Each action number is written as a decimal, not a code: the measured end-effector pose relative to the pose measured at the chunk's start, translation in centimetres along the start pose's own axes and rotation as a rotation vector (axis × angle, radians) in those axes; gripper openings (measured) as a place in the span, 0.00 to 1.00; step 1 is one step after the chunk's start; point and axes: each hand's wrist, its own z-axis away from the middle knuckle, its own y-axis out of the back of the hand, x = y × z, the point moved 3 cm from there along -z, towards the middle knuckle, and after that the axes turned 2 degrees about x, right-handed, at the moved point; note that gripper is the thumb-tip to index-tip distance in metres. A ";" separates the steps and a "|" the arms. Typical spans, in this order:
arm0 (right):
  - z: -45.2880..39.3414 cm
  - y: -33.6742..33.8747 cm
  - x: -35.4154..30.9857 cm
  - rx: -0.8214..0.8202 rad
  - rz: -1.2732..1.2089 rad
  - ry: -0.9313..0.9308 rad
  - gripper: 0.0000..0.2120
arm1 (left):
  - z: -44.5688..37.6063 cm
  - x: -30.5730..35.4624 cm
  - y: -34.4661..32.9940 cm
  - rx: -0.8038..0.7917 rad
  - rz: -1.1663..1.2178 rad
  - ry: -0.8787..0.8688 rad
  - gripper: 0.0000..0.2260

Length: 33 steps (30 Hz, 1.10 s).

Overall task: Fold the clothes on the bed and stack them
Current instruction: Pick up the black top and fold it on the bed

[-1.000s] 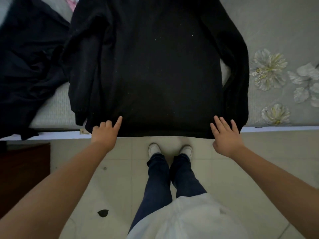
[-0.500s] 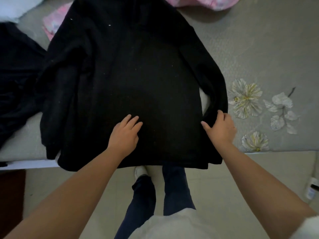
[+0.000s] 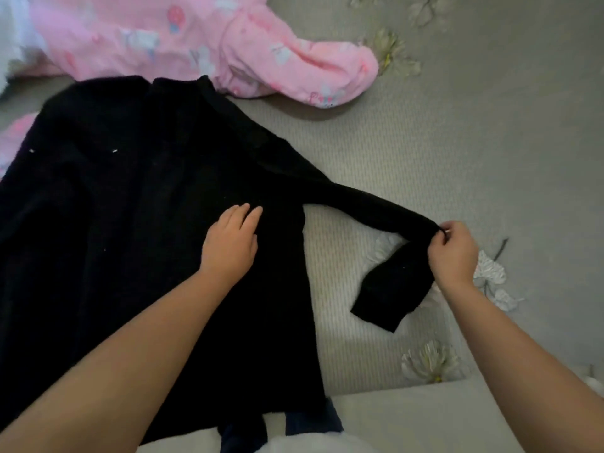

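A black top (image 3: 124, 223) was spread flat on the grey bed (image 3: 457, 152), its body filling the left and middle of the view and its hem reaching the near edge of the mattress. The left hand (image 3: 230, 241) was laid palm down on the body of the top, near its right side seam, with the fingers (image 3: 248, 214) stretched forward, close together and flat on the cloth; nothing was gripped by it.

The right sleeve (image 3: 369, 210) was drawn out sideways from the shoulder, clear of the body, and was lifted at its far end. There it was pinched by the right hand (image 3: 452, 253), whose fingers were curled and closed on a fold of the cloth a little way above the cuff. Below the pinch the sleeve was bent back, so that the cuff (image 3: 380, 310) hung down toward the near edge and rested on the bed, well apart from the body of the top. A strip of bare sheet was left between body and sleeve.

A pink garment (image 3: 202, 44) with small printed figures was lying crumpled beyond the collar of the top, just touching it at the neckline. Pale flowers (image 3: 428, 362) were printed on the sheet near the right forearm. Whether the top lay face up or face down could not be told.
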 end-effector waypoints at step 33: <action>11.7 -7.8 -20.1 -0.967 -0.763 -0.338 0.18 | 4.7 -15.6 5.1 -0.215 -0.211 0.341 0.18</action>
